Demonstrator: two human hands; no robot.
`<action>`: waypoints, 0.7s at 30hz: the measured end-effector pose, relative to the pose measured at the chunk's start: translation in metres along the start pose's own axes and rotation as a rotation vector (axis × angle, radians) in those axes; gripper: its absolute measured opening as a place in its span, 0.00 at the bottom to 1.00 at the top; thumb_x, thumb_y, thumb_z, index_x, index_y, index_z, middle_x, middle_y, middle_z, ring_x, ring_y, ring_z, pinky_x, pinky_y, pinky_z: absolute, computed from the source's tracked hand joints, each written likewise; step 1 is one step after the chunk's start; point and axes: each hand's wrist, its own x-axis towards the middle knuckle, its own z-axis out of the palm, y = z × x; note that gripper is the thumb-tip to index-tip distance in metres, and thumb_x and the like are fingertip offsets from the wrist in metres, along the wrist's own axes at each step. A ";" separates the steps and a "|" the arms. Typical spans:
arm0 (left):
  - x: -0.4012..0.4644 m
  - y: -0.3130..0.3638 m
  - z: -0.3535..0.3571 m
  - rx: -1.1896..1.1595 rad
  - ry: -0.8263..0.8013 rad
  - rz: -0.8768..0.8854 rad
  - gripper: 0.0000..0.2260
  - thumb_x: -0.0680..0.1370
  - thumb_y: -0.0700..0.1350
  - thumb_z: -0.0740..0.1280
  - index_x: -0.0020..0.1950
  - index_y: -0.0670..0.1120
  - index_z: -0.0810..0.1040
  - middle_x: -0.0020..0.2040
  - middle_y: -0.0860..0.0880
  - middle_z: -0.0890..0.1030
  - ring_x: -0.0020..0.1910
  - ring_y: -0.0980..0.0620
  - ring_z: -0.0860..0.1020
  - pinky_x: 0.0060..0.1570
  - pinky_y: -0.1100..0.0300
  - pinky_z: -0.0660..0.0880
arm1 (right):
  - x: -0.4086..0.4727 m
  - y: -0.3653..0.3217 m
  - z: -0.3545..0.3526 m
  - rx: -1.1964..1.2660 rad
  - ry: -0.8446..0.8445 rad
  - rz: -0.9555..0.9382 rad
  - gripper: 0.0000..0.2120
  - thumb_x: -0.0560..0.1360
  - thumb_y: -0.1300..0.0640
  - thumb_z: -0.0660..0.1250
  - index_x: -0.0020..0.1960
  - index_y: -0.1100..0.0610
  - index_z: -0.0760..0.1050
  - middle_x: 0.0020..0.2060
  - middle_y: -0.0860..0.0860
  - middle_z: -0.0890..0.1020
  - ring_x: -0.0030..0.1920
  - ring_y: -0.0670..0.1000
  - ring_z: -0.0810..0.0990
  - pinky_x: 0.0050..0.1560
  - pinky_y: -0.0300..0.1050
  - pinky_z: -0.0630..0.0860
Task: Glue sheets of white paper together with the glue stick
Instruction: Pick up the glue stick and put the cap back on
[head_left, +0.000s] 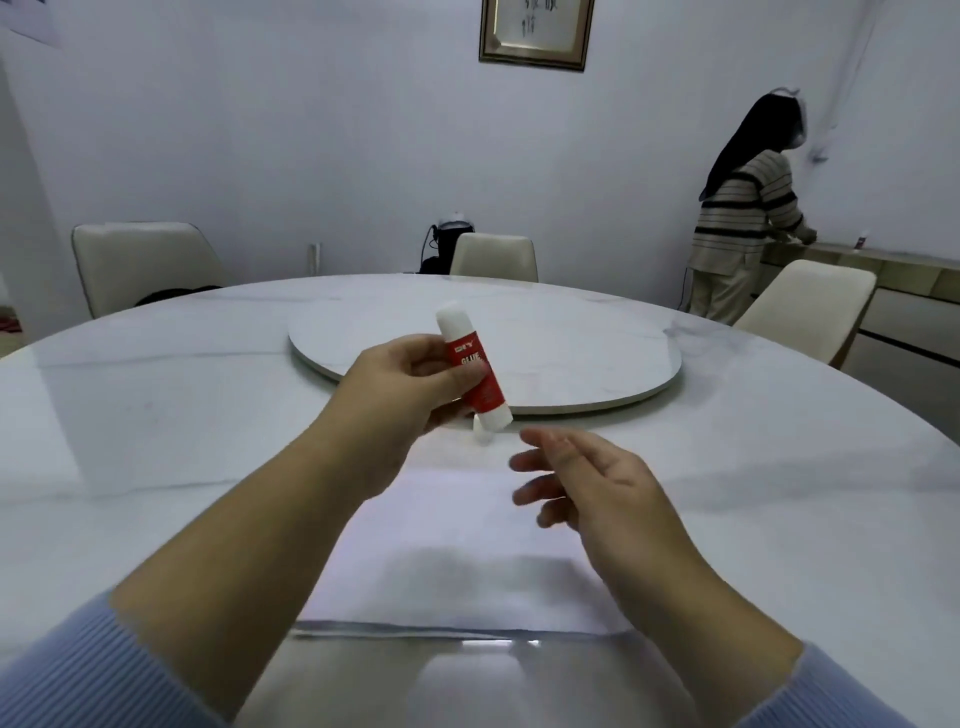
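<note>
A red and white glue stick (474, 370) is held tilted above the table, with my left hand (402, 387) shut on its red middle. Its white ends stick out above and below my fingers. Just right of it and lower, my right hand (587, 480) hovers with fingers apart and holds nothing. Under both hands, white paper sheets (457, 551) lie flat on the round white marble table (182, 415), reaching to the near edge. A small white piece (482, 434), maybe a cap, shows on the paper right below the stick.
A round turntable (571, 343) sits in the table's middle, beyond the hands. Cream chairs stand at the back left (140, 265), back middle (493, 257) and right (810, 306). A person in a striped top (743, 223) stands at a sideboard at the far right.
</note>
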 end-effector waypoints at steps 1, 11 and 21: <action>-0.009 0.004 -0.001 -0.030 -0.034 0.015 0.07 0.72 0.37 0.69 0.49 0.42 0.79 0.43 0.47 0.85 0.42 0.53 0.84 0.44 0.62 0.81 | 0.001 -0.004 0.012 0.176 -0.060 0.087 0.14 0.79 0.48 0.59 0.54 0.55 0.78 0.43 0.52 0.85 0.38 0.49 0.84 0.38 0.39 0.79; -0.023 -0.010 -0.006 -0.006 -0.002 0.035 0.08 0.72 0.38 0.69 0.50 0.39 0.81 0.44 0.43 0.85 0.46 0.48 0.84 0.47 0.61 0.80 | 0.008 0.002 0.041 0.406 0.137 0.121 0.13 0.65 0.66 0.76 0.49 0.60 0.79 0.41 0.55 0.86 0.42 0.51 0.86 0.50 0.44 0.81; -0.029 -0.006 -0.007 -0.031 0.009 0.036 0.06 0.70 0.38 0.70 0.46 0.42 0.82 0.40 0.47 0.86 0.42 0.51 0.85 0.41 0.66 0.80 | -0.001 0.002 0.046 0.871 0.039 0.217 0.12 0.67 0.69 0.70 0.50 0.65 0.76 0.38 0.58 0.83 0.34 0.52 0.85 0.37 0.41 0.82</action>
